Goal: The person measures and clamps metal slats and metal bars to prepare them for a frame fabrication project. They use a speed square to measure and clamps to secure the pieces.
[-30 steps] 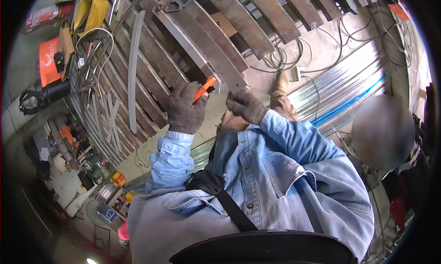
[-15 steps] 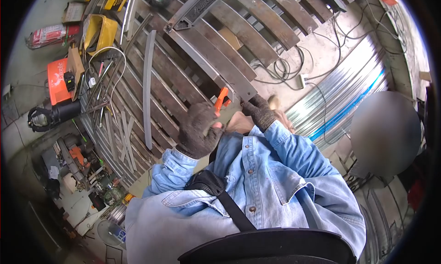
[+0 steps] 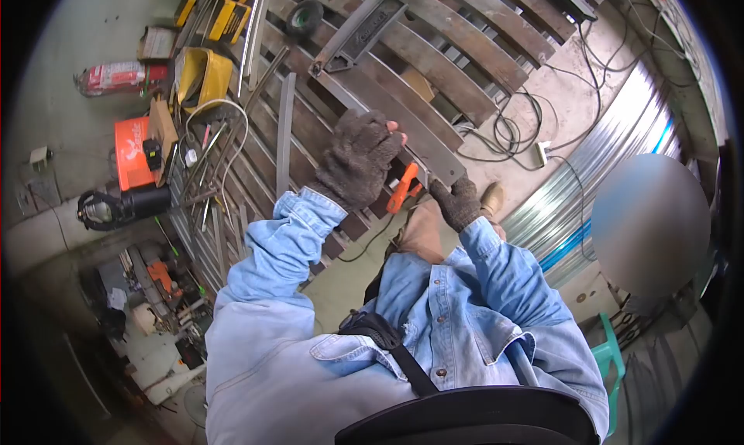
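Above the slatted metal counter, I see my left hand, gloved, raised with its fingers curled loosely and holding nothing, just over the long steel bar that runs across the slats. Just below its fingertips an orange clamp hangs at the bar's near end. My right hand, also gloved, sits at that end of the bar; it seems pinched on the bar's edge, though the glove hides the grip. A loose flat strip lies to the left.
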The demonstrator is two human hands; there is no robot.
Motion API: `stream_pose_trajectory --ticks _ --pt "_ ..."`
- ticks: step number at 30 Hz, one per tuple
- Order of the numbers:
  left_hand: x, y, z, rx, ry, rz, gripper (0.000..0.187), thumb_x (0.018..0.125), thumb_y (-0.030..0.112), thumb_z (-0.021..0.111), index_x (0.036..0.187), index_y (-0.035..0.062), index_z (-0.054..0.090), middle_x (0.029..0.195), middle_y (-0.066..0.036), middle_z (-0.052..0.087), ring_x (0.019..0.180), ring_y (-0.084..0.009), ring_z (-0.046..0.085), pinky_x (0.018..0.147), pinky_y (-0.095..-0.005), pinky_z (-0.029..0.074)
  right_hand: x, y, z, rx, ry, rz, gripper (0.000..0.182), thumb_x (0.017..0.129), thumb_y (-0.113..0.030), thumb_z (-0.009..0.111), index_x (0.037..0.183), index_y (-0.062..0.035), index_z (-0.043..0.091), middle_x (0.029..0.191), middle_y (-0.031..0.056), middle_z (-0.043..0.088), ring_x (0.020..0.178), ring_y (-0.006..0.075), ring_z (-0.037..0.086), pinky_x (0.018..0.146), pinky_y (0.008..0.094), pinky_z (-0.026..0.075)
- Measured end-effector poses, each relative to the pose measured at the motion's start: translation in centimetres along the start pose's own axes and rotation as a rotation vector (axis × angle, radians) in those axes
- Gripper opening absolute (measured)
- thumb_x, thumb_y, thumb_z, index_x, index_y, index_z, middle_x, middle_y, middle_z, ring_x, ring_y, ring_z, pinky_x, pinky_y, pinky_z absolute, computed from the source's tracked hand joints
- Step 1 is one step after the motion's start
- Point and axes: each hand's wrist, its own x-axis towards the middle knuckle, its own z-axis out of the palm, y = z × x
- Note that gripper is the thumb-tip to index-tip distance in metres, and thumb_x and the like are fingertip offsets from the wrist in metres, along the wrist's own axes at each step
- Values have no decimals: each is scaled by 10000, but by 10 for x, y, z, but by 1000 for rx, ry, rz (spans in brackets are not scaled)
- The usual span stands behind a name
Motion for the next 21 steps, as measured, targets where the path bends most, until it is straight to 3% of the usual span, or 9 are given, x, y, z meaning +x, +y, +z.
stream_pose_trajectory --ticks 3,5,7,9,13,15,17,19,21 --pt "3 -4 0 -116 -4 14 463 725 106 618 1187 98 654 1181 -128 620 1132 -363 563 1034 -580 367 -4 13 16 12 55 53 312 866 -161 688 1140 -17 648 1176 161 650 1052 291 639 898 386 500" --pt "3 -8 5 -225 68 -43 435 729 144 615 1159 108 675 1191 -136 622 1112 -367 564 1039 -579 359 0 42 24 487 285 89 205 897 -94 651 1085 -12 653 1016 78 674 949 191 634 837 316 506" --pt "-3 -9 20 -261 137 -51 426 713 188 628 1130 122 692 1168 -131 617 1117 -363 552 1043 -588 343 -5 36 -13 425 506 127 120 918 -46 621 1031 -18 649 913 18 642 857 121 596 783 255 493" --pt "0 -8 14 -245 113 -76 457 695 210 638 1142 123 684 1142 -118 608 1128 -354 543 1049 -606 316 -18 27 -41 565 768 81 85 923 -63 626 995 -24 650 876 30 633 820 119 590 762 248 487" --pt "-7 -16 28 -313 192 -58 450 674 229 640 1114 136 663 1138 -111 575 1158 -347 520 1056 -630 282 -30 -57 -33 437 369 161 230 961 -181 599 1059 25 625 890 58 653 800 145 610 761 295 505" --pt "-4 -15 26 -306 201 -81 353 710 298 673 1025 137 678 1145 -112 564 1215 -316 475 1087 -648 260 -23 -79 -28 467 192 231 327 958 -295 601 998 28 634 774 44 629 684 146 600 638 293 490" --pt "0 -18 23 -338 105 -79 343 727 298 661 1030 138 670 1206 -124 556 1255 -330 450 1105 -664 214 -20 -71 -34 419 207 395 290 975 -224 591 1106 35 604 918 74 653 749 154 610 614 294 504" --pt "4 -27 21 -352 99 -54 392 736 297 652 1093 135 638 1270 -133 524 1288 -348 421 1113 -669 183 -18 -71 -28 450 226 265 289 965 -243 609 1081 22 607 909 60 639 736 140 594 594 286 494" --pt "8 -34 14 -317 13 52 458 736 291 646 1164 135 602 1314 -137 485 1320 -356 384 1117 -661 173 -21 -74 -23 641 299 315 288 953 -280 597 1002 2 633 835 62 573 639 152 563 538 306 459"
